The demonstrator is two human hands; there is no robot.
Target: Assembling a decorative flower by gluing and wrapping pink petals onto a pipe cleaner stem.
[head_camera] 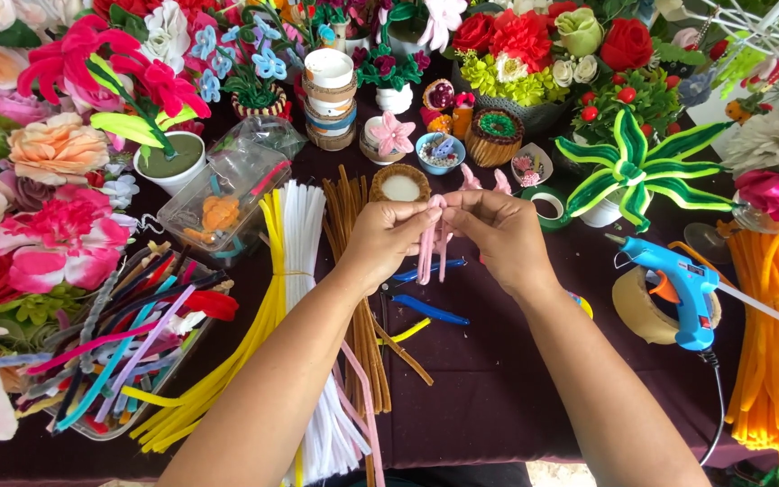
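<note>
Table (516,397): covered in a dark maroon cloth, it fills the view and carries everything below.
Flower display (56,153): handmade blooms in pink, peach, red and white bank the edge from 9 o'clock round to 2 o'clock.
Orange pipe cleaners (773,352): a thick bundle at 3 to 4 o'clock.
Yellow pipe cleaners (245,352): a long bundle running from centre toward 7 o'clock, touching the white pipe cleaners (313,298) beside it.
Brown pipe cleaners (358,298): a bundle just right of the white one, passing under the left forearm.
Tray of mixed stems (128,361): clear container at 8 o'clock, filled with assorted colours.
Striped green plant (633,167): in a small white pot at 2 o'clock.
Glue gun (682,289): blue with an orange trigger, at 3 o'clock, resting against a roll of tape (635,307).
Left hand (388,236): at centre, fingers closed, pinching the top of the pink pipe cleaners (432,248).
Right hand (498,234): just beside the left, fingers closed on the same pink bend.
Pink pipe cleaners: held above the table at centre, folded ends hanging straight down between both hands.
Blue-handled tool (426,293): lying on the cloth directly beneath the hands.
</note>
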